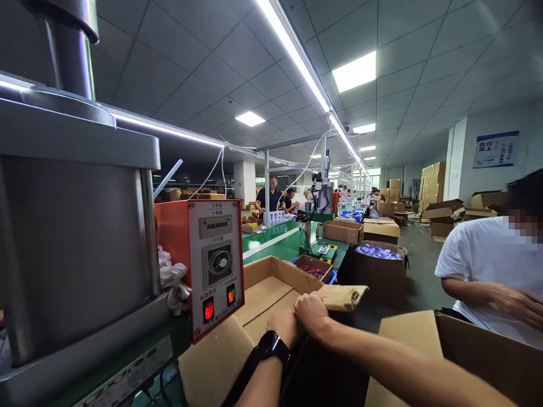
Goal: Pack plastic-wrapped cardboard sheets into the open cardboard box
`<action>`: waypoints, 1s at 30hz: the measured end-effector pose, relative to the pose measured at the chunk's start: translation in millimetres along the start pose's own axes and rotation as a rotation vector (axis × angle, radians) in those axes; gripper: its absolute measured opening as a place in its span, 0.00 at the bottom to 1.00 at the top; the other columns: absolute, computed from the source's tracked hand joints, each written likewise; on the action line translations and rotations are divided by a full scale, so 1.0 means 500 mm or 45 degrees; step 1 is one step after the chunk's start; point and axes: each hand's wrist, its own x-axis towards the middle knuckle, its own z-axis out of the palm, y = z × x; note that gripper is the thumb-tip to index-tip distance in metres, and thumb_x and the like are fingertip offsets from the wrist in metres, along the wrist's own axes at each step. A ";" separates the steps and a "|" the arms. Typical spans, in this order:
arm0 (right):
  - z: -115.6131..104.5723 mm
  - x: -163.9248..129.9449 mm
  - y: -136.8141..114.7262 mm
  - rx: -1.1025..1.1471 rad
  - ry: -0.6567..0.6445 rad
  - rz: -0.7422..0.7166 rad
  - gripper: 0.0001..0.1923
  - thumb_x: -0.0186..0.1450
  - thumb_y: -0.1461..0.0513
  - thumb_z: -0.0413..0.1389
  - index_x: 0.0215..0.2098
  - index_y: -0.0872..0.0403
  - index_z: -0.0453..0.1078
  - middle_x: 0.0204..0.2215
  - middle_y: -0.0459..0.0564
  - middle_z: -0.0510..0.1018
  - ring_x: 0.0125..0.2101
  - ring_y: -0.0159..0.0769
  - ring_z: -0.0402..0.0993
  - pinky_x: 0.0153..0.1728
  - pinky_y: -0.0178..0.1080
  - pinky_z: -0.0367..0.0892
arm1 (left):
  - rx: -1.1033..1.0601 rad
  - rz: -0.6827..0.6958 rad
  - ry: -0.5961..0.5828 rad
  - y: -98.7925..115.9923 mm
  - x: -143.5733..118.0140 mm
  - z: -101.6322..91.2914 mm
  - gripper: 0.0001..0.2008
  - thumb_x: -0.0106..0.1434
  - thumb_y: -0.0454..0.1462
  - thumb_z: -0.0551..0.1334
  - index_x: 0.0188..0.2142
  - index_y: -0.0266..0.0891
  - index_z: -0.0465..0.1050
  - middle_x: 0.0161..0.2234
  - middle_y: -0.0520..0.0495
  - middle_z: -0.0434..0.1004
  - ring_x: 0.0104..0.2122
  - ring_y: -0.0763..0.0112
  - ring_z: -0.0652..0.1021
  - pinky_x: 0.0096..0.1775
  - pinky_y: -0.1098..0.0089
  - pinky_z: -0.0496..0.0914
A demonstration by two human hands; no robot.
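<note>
1. The person's left hand (283, 325), with a black watch (274, 346) on its wrist, rests on the near wall of an open cardboard box (271, 282) at about 6 o'clock in the view. Its grip is curled over the box edge; the fingers are hidden behind the wall, so how tightly they close cannot be told.
2. The right hand (311, 314) lies just beside the left, at its 2 o'clock, fingers folded down together over the same edge, touching the folded-out flap (343, 297) that sticks out toward 3 o'clock.
3. The box stands on the green bench (284, 246), with its flaps spread open and a flat cardboard bottom showing inside.
4. At 9 o'clock from the hands, an orange control panel (214, 263) with 2 lit red switches hangs on a grey metal press (72, 215). A bundle of white rags (172, 280) sits between the press and the panel.
5. At 12 o'clock from the box, a smaller box of dark red parts (313, 270) sits on the bench, and beyond it a second press (323, 195).
6. At 3 o'clock, a co-worker in a white shirt (487, 265) leans over another cardboard box (466, 345), well apart from the person's hands.
7. Farther off, at 1 o'clock, a box of blue-wrapped items (379, 252) stands on the floor.
</note>
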 end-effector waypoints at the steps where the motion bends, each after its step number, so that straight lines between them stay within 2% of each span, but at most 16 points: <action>1: 0.011 -0.012 0.002 0.046 0.024 0.076 0.12 0.68 0.58 0.56 0.46 0.57 0.70 0.42 0.50 0.77 0.40 0.36 0.76 0.40 0.43 0.74 | 0.004 -0.020 0.015 0.002 0.003 0.004 0.16 0.66 0.47 0.58 0.43 0.37 0.73 0.43 0.45 0.78 0.43 0.67 0.78 0.48 0.57 0.73; 6: 0.079 -0.066 -0.004 0.350 0.170 0.432 0.10 0.71 0.62 0.51 0.47 0.57 0.70 0.41 0.52 0.79 0.37 0.35 0.79 0.36 0.40 0.74 | 0.005 -0.058 0.078 -0.005 0.009 0.023 0.15 0.67 0.45 0.56 0.43 0.35 0.73 0.41 0.45 0.79 0.43 0.67 0.79 0.47 0.57 0.74; 9: 0.116 -0.082 -0.007 0.585 0.261 0.507 0.12 0.72 0.64 0.46 0.44 0.55 0.71 0.37 0.54 0.81 0.36 0.39 0.80 0.34 0.37 0.72 | 0.015 -0.054 0.091 -0.008 0.008 0.030 0.16 0.67 0.45 0.56 0.42 0.35 0.73 0.40 0.45 0.79 0.42 0.67 0.79 0.46 0.58 0.74; 11: 0.134 -0.083 0.001 0.727 0.312 0.508 0.13 0.71 0.64 0.45 0.43 0.53 0.72 0.34 0.53 0.82 0.36 0.41 0.81 0.34 0.36 0.70 | 0.029 -0.039 0.095 -0.009 0.006 0.032 0.16 0.68 0.45 0.55 0.42 0.36 0.73 0.39 0.46 0.79 0.41 0.68 0.79 0.45 0.58 0.75; 15: 0.159 -0.074 0.041 0.958 0.389 0.410 0.09 0.68 0.64 0.51 0.41 0.52 0.73 0.35 0.52 0.83 0.37 0.40 0.80 0.37 0.36 0.68 | 0.058 -0.004 0.104 -0.011 0.002 0.033 0.15 0.69 0.44 0.54 0.42 0.36 0.73 0.38 0.46 0.80 0.39 0.68 0.80 0.44 0.58 0.75; 18: 0.172 -0.065 0.080 1.089 0.398 0.281 0.06 0.67 0.61 0.55 0.37 0.55 0.73 0.32 0.48 0.81 0.33 0.36 0.78 0.38 0.38 0.69 | 0.074 0.011 0.097 -0.013 0.003 0.033 0.15 0.69 0.44 0.53 0.42 0.36 0.73 0.38 0.47 0.80 0.39 0.68 0.80 0.44 0.58 0.76; 23: 0.189 -0.047 0.140 1.241 0.322 0.056 0.15 0.68 0.53 0.55 0.34 0.57 0.72 0.31 0.44 0.78 0.31 0.32 0.75 0.36 0.39 0.72 | 0.090 0.052 0.070 -0.014 0.008 0.030 0.15 0.69 0.44 0.54 0.42 0.36 0.73 0.38 0.47 0.80 0.40 0.68 0.80 0.45 0.58 0.75; 28: 0.187 -0.024 0.192 1.327 0.214 -0.146 0.13 0.66 0.55 0.58 0.35 0.58 0.72 0.33 0.44 0.78 0.34 0.33 0.76 0.37 0.40 0.73 | 0.110 0.074 0.037 -0.012 0.005 0.020 0.15 0.69 0.44 0.53 0.43 0.37 0.73 0.37 0.47 0.80 0.39 0.68 0.80 0.45 0.58 0.75; 30: 0.180 -0.023 0.201 1.333 0.203 -0.168 0.13 0.66 0.55 0.58 0.36 0.58 0.72 0.34 0.45 0.78 0.35 0.34 0.76 0.38 0.40 0.73 | 0.119 0.067 0.032 -0.010 0.005 0.017 0.16 0.69 0.44 0.53 0.43 0.37 0.73 0.38 0.47 0.80 0.39 0.68 0.80 0.45 0.58 0.75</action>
